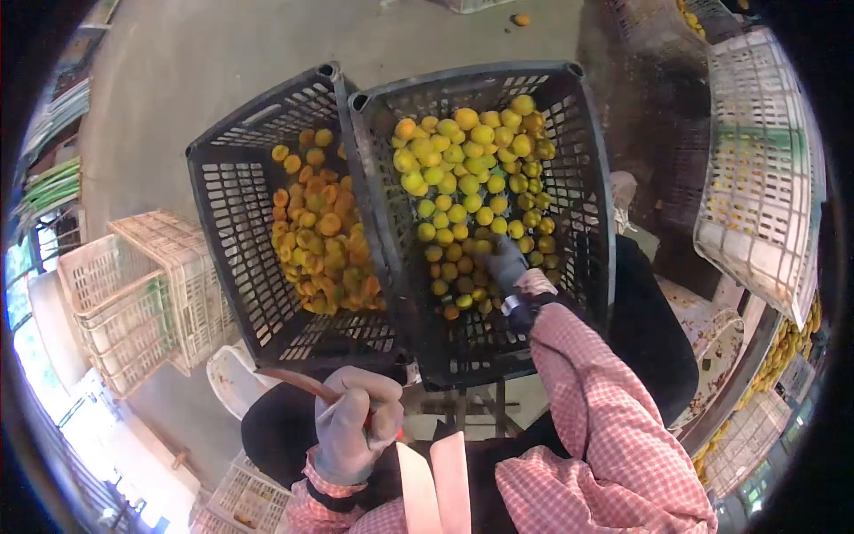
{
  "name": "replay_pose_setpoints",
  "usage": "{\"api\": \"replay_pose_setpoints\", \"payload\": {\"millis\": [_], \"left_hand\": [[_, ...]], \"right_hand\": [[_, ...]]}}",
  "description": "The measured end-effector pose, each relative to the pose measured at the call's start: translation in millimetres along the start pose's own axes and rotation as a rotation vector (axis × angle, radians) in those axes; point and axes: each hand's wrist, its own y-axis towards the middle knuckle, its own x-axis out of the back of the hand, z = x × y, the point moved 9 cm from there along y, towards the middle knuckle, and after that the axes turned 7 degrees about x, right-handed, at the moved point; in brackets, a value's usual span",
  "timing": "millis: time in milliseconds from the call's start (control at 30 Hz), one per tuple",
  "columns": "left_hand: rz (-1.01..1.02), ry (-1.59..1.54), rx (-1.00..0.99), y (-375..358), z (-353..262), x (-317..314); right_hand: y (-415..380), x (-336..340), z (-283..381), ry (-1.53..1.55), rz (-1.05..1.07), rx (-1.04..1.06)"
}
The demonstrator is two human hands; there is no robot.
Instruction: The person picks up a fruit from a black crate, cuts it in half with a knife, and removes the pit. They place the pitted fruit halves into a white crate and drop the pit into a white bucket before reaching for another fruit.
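My left hand (360,425), in a grey glove, is closed around a thin, slightly curved brown tool (301,383) that points out to the left; I cannot tell its exact kind. My right hand (505,265), also gloved, reaches down into the right black crate (583,191). Its fingers are blurred among the small round yellow-green citrus fruits (458,165) there. Against that crate's left side stands a second black crate (233,209). Inside it lies a heap of orange-brown fruit (325,231), some with cut or peeled-looking surfaces.
Pale plastic crates (147,294) stand at the left, and a tall white crate (756,169) with a green band is at the right. A white chair (712,347) is near my right side. One loose orange fruit (521,20) lies on the concrete floor (222,53).
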Motion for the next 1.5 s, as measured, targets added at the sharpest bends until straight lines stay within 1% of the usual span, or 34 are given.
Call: {"api": "replay_pose_setpoints", "payload": {"millis": [33, 67, 100, 133, 167, 200, 267, 300, 333, 367, 400, 433, 500, 533, 567, 600, 633, 667, 700, 767, 833, 867, 933, 967, 1033, 1100, 1167, 1233, 1267, 1300, 1333, 1400, 1433, 1500], "left_hand": [[-0.008, -0.035, 0.010, 1, 1, 1], [-0.014, -0.069, 0.013, 3, 1, 2], [-0.020, -0.073, 0.013, 5, 1, 3], [-0.003, -0.070, 0.007, 8, 0, 1], [0.017, -0.068, 0.004, 9, 1, -1], [0.022, -0.070, 0.005, 10, 0, -2], [-0.032, 0.173, 0.033, 9, -2, -1], [-0.035, 0.170, 0.033, 10, -3, -2], [-0.046, 0.123, 0.104, 10, 2, -1], [-0.056, 0.077, 0.179, 9, 9, -1], [-0.056, 0.075, 0.189, 9, 12, -1], [-0.050, 0.071, 0.175, 11, 11, -2], [-0.045, 0.066, 0.157, 12, 9, -4], [-0.051, 0.064, 0.147, 12, 6, -3], [-0.059, 0.064, 0.137, 13, 4, -1], [-0.060, 0.066, 0.137, 14, 2, -1], [-0.087, 0.134, 0.133, 16, 0, 0], [-0.115, 0.200, 0.135, 15, 0, 2], [-0.116, 0.198, 0.141, 14, 1, 4], [-0.122, 0.189, 0.169, 15, 8, 7], [-0.110, 0.203, 0.201, 15, 8, 4], [-0.107, 0.223, 0.235, 12, 11, 3], [-0.078, 0.157, 0.209, 10, 14, 7], [-0.042, 0.090, 0.165, 9, 12, 6], [-0.109, 0.139, 0.198, 8, 11, 5], [-0.173, 0.188, 0.232, 7, 12, 9], [-0.155, 0.183, 0.224, 6, 12, 10], [-0.156, 0.204, 0.211, 6, 10, 11], [-0.149, 0.226, 0.192, 5, 8, 10], [-0.148, 0.222, 0.201, 3, 11, 14], [-0.109, 0.179, 0.223, 1, 16, 17], [-0.066, 0.132, 0.243, 0, 19, 15], [-0.087, 0.165, 0.219, 2, 17, 13], [-0.112, 0.195, 0.193, 2, 14, 11]], "right_hand": [[24, -25, -71, 0.394, 0.183, -0.018], [14, -25, -48, 0.389, 0.191, -0.023], [-12, -28, -8, 0.476, 0.205, -0.202], [-32, -32, 10, 0.559, 0.214, -0.381], [-8, -26, -4, -0.264, 0.302, 0.128], [-9, -24, 2, -0.267, 0.298, 0.127], [-12, -26, 4, -0.738, 0.411, 0.112], [-5, -18, 6, -0.570, 0.319, 0.018], [1, -19, 10, -0.570, 0.324, 0.013], [5, -23, 48, -0.796, 0.279, 0.234], [2, -33, 76, -1.017, 0.227, 0.458], [2, -45, 73, -1.018, 0.228, 0.455], [-17, -95, 56, -1.119, 0.315, 0.759], [-11, -108, 2, -1.152, 0.379, 0.581], [-25, -108, -21, -1.241, 0.505, 0.538], [-42, -84, 29, -1.116, 0.375, 0.624], [-31, -77, 7, -1.119, 0.413, 0.718], [-54, -56, 64, -1.200, 0.448, 0.880], [-44, -44, 46, -1.419, 0.580, 0.834], [-34, -3, 76, -1.447, 0.636, 0.745], [-11, 39, 84, -1.434, 0.074, 0.705], [-6, 34, 85, -1.433, 0.087, 0.703], [-9, 9, 108, -1.289, 0.003, 0.882], [-8, -10, 100, -1.114, 0.149, 0.756], [-30, -77, 76, -1.127, 0.682, 0.645], [-53, -115, -8, -1.045, 0.895, 0.472], [-73, -116, -42, -1.171, 0.951, 0.715], [-75, -87, -29, -1.168, 0.992, 0.656], [-71, -62, 7, -0.958, 0.890, 0.343], [-78, -50, 25, -1.052, 0.678, 0.894], [-79, -35, 4, -1.056, 0.680, 0.888], [-84, -27, 12, -1.438, 0.800, 0.982], [-76, -18, 8, -1.274, 0.796, 0.781], [-77, -30, -5, -1.359, 0.706, 1.011]]}}
